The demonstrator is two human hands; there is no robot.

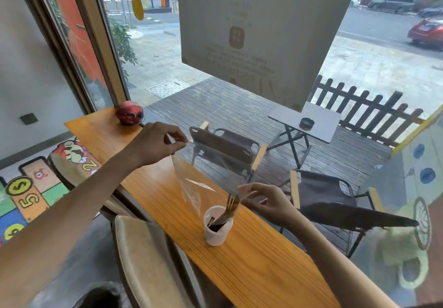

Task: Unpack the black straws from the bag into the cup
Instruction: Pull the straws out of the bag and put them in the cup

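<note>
Head view. The left hand (157, 143), raised above the wooden table (251, 259), pinches the upper end of a clear plastic bag (191, 183). The right hand (266, 201) pinches the bag's lower end just beside a white cup (217, 227). The bag hangs slanted between the hands. Black straws (226, 211) stand tilted in the cup, which rests upright on the table. A red ball (129, 112) sits at the table's far end.
</note>
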